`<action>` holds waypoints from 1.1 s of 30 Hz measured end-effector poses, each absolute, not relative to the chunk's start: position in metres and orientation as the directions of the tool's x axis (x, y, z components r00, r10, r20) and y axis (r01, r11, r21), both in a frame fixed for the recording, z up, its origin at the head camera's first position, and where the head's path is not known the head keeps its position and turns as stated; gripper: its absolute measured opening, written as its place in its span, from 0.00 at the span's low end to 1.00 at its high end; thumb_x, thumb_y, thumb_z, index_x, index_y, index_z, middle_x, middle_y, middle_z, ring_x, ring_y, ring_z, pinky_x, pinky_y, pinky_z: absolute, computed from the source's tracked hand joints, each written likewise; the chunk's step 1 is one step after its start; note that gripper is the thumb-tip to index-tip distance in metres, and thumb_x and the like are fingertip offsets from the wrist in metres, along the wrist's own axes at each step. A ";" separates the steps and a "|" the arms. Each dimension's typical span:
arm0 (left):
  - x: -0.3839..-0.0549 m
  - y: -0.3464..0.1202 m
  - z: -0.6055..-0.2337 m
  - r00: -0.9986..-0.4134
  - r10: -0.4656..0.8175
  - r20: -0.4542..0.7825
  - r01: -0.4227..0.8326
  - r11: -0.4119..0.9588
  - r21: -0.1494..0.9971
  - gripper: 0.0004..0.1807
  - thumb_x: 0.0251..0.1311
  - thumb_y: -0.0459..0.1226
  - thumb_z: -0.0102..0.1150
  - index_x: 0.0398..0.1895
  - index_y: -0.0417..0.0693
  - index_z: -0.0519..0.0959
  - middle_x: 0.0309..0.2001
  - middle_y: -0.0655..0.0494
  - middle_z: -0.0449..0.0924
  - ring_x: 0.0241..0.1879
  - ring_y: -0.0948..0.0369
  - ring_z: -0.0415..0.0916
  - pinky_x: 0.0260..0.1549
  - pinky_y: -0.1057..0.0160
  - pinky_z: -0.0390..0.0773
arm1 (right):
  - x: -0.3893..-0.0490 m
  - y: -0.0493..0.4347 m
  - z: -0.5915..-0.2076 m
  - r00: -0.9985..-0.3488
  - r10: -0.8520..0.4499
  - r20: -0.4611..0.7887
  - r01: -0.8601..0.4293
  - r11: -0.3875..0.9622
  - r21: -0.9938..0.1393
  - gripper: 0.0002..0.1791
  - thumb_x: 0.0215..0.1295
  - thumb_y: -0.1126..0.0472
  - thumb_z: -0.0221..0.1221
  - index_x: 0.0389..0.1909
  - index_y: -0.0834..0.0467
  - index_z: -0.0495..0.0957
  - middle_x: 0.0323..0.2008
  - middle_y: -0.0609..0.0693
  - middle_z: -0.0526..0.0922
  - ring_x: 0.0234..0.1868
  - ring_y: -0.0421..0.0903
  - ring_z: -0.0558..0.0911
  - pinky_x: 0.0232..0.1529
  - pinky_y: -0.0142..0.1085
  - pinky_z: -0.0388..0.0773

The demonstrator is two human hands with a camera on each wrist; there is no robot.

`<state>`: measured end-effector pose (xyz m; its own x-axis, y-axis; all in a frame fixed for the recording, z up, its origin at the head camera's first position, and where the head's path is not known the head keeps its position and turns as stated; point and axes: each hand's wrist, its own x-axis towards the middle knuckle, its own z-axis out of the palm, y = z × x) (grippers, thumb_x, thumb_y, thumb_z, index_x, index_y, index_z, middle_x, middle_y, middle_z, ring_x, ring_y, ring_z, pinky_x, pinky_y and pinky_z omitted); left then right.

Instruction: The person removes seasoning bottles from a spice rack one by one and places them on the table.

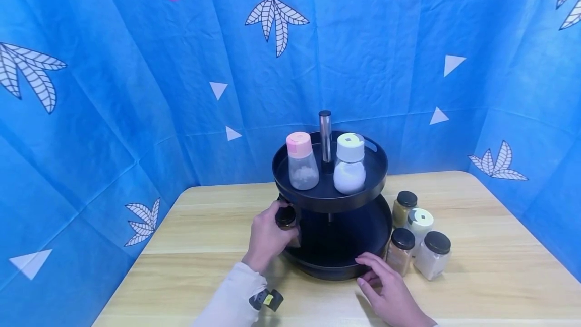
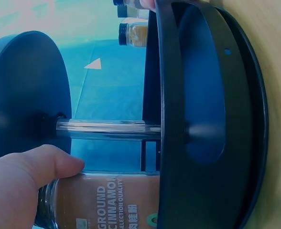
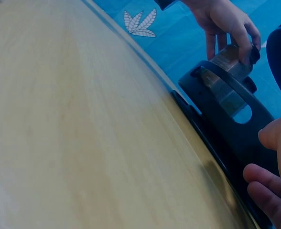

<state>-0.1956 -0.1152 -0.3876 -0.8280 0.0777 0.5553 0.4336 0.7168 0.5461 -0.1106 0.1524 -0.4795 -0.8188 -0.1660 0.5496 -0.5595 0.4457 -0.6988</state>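
Note:
My left hand grips a ground cinnamon jar with a dark lid at the left side of the black two-tier rack's lower tray. The jar stands inside the tray rim, its label legible in the left wrist view. In the right wrist view, a second dark lid shows beside that jar, its body mostly hidden. My right hand is at the tray's front right rim, its fingers loosely bent and holding nothing; I cannot tell whether the fingertips touch the rim.
On the upper tray stand a pink-capped shaker and a white-capped shaker, beside a metal post. Several jars, including a dark-lidded white one, cluster right of the rack on the wooden table. Blue cloth surrounds the table's back and sides.

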 end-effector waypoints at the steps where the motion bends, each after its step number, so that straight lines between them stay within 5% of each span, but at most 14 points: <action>1: -0.196 -0.116 -0.387 -0.831 0.075 0.551 0.429 0.716 0.551 0.26 0.33 0.34 0.76 0.42 0.48 0.78 0.38 0.50 0.84 0.39 0.54 0.82 0.40 0.56 0.81 | -0.111 0.153 -0.480 -0.818 -0.166 0.550 -0.560 0.446 -0.698 0.22 0.54 0.75 0.65 0.51 0.57 0.77 0.54 0.55 0.77 0.33 0.34 0.79 0.31 0.30 0.80; 33: -0.197 -0.125 -0.372 -0.821 0.014 0.571 0.422 0.689 0.589 0.25 0.36 0.36 0.78 0.42 0.50 0.78 0.37 0.53 0.85 0.35 0.57 0.81 0.36 0.57 0.81 | -0.111 0.152 -0.481 -0.798 -0.174 0.577 -0.588 0.436 -0.681 0.23 0.52 0.76 0.66 0.50 0.59 0.77 0.54 0.56 0.77 0.33 0.33 0.79 0.31 0.29 0.80</action>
<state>-0.1971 -0.1247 -0.3716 -0.8211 0.0143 0.5707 0.4217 0.6890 0.5894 -0.1109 0.1524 -0.4809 -0.7978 -0.1740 0.5773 -0.5880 0.4364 -0.6810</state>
